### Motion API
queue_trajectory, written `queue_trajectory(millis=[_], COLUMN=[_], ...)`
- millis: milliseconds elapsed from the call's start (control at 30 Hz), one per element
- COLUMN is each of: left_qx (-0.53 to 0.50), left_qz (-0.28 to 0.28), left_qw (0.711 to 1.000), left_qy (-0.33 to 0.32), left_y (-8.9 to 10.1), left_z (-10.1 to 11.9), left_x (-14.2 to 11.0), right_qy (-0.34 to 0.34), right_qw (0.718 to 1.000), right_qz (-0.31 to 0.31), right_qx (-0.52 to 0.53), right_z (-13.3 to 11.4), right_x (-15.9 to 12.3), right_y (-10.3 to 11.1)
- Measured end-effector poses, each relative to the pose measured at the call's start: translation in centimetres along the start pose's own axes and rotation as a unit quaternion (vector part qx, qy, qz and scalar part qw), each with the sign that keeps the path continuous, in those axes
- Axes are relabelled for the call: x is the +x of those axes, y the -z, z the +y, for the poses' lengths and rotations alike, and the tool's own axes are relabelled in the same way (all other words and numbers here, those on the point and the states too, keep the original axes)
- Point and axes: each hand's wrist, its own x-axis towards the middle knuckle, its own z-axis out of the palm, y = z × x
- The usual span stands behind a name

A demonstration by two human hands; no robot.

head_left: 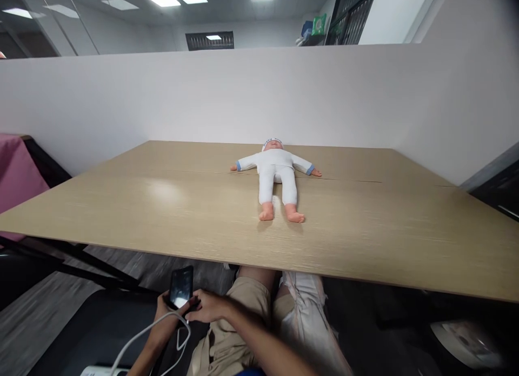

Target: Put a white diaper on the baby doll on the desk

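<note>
Below the table's front edge, at the lower left, my left hand (162, 316) is closed around a dark smartphone (181, 287) whose screen has a bright patch. Close against the phone's lower right side is my right hand (208, 306), its fingers pinched together at a white cable (140, 333). The cable loops beneath both hands; exactly where it meets the phone is hidden. On the table (182, 219) a baby doll (278, 173) in a white suit and cap lies on its back, arms spread and feet towards me. Neither hand touches it.
Across my lap lies a white, ruffle-edged item (304, 300) resembling a diaper. A black seat (97, 333) is at the lower left, with a white power strip (101, 371) at its edge. A white wall (243, 95) stands behind the table; pink cloth (18, 173) hangs at the left.
</note>
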Motion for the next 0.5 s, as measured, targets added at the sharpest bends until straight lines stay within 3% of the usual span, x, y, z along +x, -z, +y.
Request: queue_trajectory(millis=[100,200,333,500], left_qx=[-0.100,-0.133,-0.174,-0.251], left_qz=[-0.022,-0.021,-0.055,-0.110], left_qw=[0.995,0.990,0.983,0.960], left_qy=[0.011,0.031,0.036,0.055], left_y=[-1.8,-2.7,-2.6,-1.9], left_z=[1.0,1.1,1.5,3.6], left_x=[-0.5,-0.9,-2.6,-5.0], right_qy=[-0.016,-0.029,-0.026,0.001], right_qw=[0.998,0.993,0.986,0.984], right_qz=[-0.021,-0.034,-0.026,-0.007], right_qx=[0.055,0.110,0.160,0.177], right_z=[1.0,2.0,2.7,2.7], right_x=[0.9,1.3,1.5,1.2], right_y=[-0.9,-1.3,-1.3,-1.1])
